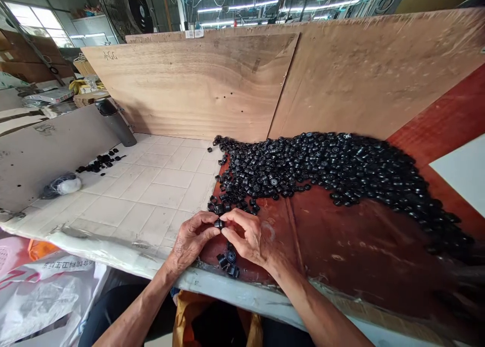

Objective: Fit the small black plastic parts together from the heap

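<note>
A small black round plastic part (219,224) is held just in front of the left end of the heap of similar black parts (322,160). The fingers of the left hand (191,236) are clamped on one side of it, and the fingers of the right hand (246,236) are clamped on the other side. A few loose parts (228,263) lie nearer to the person than the heap.

The heap rests on a worn, shiny red-brown sheet (333,241), which covers this portion of the counter (235,295). To the left of the heap, the surface is of pale tiles (164,193), with dirty joints. Farther left of it are black scraps (100,162), a bundled plastic bag (64,185) and a dark grey bottle (118,127), which is tilted in the picture.

Directly behind the heap stand wooden boards (197,89), scratched and stained. Beyond the heap and these boards, the room shows a large black fan (138,8), a bright window (34,21), cardboard boxes (30,51) and long ceiling lamps (242,6).
</note>
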Tool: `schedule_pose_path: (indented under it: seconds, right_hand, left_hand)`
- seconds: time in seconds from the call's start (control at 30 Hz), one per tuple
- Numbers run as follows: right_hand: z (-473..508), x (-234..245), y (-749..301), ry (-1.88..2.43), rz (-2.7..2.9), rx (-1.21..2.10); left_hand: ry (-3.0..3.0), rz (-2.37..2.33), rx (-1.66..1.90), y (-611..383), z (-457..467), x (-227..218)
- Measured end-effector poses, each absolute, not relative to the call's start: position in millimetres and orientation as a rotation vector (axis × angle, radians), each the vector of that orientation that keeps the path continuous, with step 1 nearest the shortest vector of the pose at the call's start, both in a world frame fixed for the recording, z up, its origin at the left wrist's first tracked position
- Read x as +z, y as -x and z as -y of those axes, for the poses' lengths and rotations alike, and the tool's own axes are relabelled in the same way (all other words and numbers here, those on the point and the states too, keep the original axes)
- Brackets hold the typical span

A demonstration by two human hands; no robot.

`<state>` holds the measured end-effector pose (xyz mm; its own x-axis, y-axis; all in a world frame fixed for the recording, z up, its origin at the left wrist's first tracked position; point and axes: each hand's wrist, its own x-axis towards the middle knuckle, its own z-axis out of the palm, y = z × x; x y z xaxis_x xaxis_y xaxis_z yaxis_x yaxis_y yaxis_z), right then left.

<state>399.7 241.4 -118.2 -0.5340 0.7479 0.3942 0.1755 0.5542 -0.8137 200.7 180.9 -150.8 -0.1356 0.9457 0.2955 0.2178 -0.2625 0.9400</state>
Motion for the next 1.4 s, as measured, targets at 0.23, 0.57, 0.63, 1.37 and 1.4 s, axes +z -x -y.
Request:
schedule_pose_path:
  seconds: [0.23, 0.57, 0.63, 1.37, 1.4]
  right_hand:
    - [-242.3, -118.1, -400.2, 0.723, 2.031, 0.949]
    - [-243.8, -120.0, -401.1, 0.691, 2.013, 0.939]
    - [-243.7, -120.3, -400.9, 0.689, 2.0, 0.958]
    - [-248.5, -127.0, -402.4, 0.935, 1.889, 1.33]
    - [-250.4, -124.2, -407.8, 0.926, 1.968, 1.262]
  left_hand:
    - [-1.496, -1.342, 1.422, -202.4, -180.3, -146.7]
    - [-1.396, -1.344, 1.371, -204.6, -179.3, -145.3]
    - [-1.388, -1.329, 1.356, -205.3, -179.4, -144.0]
    - [-1.806, -1.418, 1.329, -202.6, -174.9, -141.8]
    - [-1.765, -1.435, 1.269, -202.0, -173.5, -139.4]
